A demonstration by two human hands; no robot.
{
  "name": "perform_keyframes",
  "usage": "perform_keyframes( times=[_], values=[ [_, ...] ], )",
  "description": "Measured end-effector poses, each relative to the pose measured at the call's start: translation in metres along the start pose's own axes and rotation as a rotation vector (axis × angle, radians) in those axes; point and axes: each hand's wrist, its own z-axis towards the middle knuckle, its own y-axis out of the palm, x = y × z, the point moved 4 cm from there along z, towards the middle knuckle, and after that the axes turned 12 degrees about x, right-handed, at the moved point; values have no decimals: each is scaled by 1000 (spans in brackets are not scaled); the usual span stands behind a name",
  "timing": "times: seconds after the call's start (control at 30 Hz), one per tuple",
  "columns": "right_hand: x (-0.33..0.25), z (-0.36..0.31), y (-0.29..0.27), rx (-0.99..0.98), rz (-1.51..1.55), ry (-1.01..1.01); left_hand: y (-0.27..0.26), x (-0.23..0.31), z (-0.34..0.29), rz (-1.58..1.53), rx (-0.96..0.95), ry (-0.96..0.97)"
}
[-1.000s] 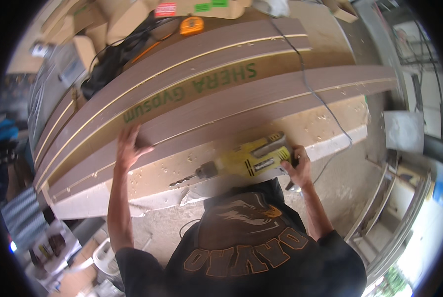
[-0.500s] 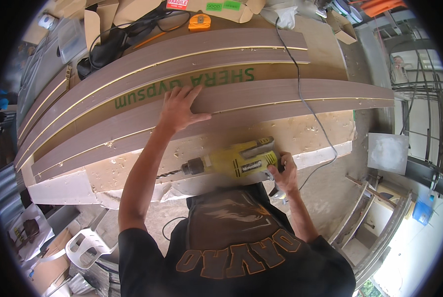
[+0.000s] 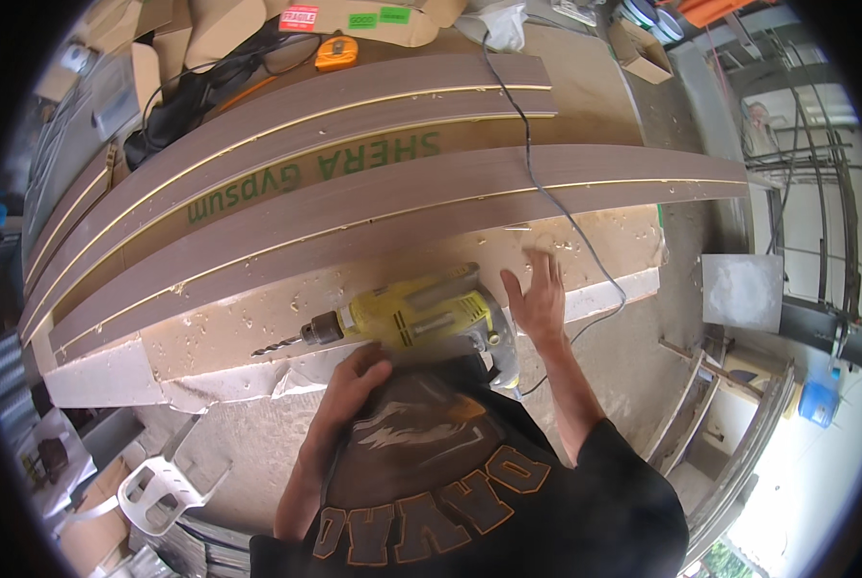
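Note:
A yellow-green corded power drill [image 3: 416,313] lies on its side at the near edge of the work surface. Its long twist bit [image 3: 277,347] points left, and its handle reaches toward me. My left hand [image 3: 358,378] is closed, with bent fingers against the near side of the drill body; its fingertips are partly hidden there. Just behind the drill, on the right, my right hand [image 3: 539,299] is open and holds nothing, its fingers stretched away from me. A small thin metal piece [image 3: 517,228] lies beyond that hand, beside the nearest long brown grooved board [image 3: 354,238].
More brown boards [image 3: 373,82] lie farther back. A dark cord [image 3: 566,217] crosses them. An orange tape measure [image 3: 336,53], a pencil [image 3: 238,98] and cardboard pieces sit at the far side. Wood shavings dot the cardboard-covered surface [image 3: 238,328]. A white chair [image 3: 166,491] stands lower left.
My left hand has left the brown board and come down to the drill. My right hand has let go of the drill and opened. The drill has shifted slightly left.

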Motion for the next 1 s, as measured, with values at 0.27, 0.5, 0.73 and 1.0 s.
perform_keyframes(
  times=[0.27,0.5,0.73,1.0],
  values=[
    [-7,-50,13,-326,244,59,9,-40,28,-1011,200,-169],
    [-8,-76,-49,-770,714,502,19,10,-20,-982,-20,40],
    [-98,-84,-200,-53,461,179,25,113,-35,-1167,-529,18],
    [-199,-82,-214,40,-157,60,50,110,-7,-1318,-980,-355]
  ],
)
